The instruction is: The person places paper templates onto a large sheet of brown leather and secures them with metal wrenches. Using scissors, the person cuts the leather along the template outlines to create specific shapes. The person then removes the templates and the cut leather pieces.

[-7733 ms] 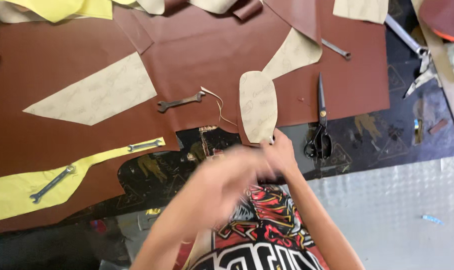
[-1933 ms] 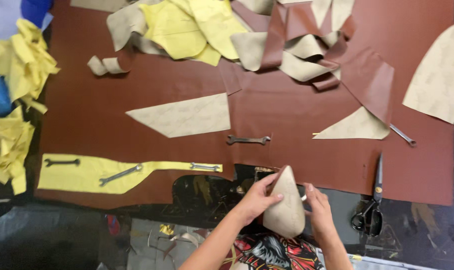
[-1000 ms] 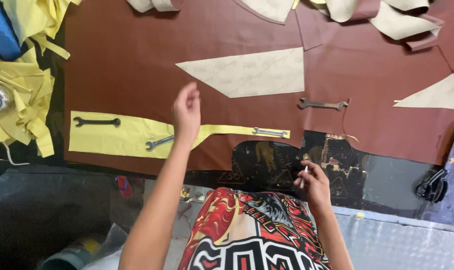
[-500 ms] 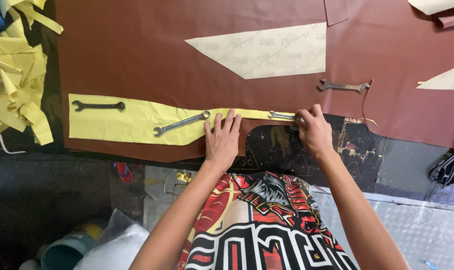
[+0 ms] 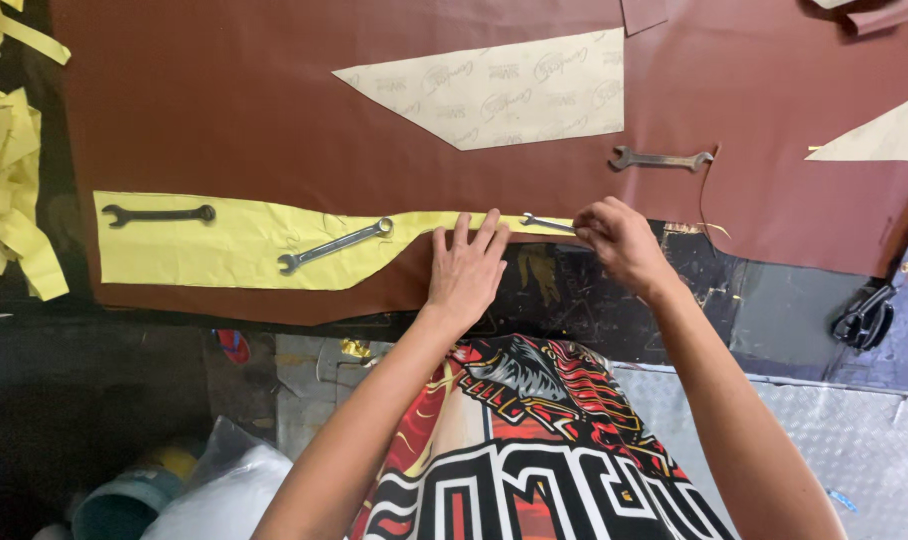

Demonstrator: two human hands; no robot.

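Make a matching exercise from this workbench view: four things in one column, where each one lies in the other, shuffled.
Things:
1. left hand
2. right hand
3. scissors
4. beige pattern piece

Places:
A. on the dark bench at the right edge, off the leather
B. flat on the near edge of the brown leather sheet
C. at the small wrench on the yellow strip's narrow end
D. on the leather, beyond the yellow strip

Pairs: 1-B, 2-C, 3-A, 4-D
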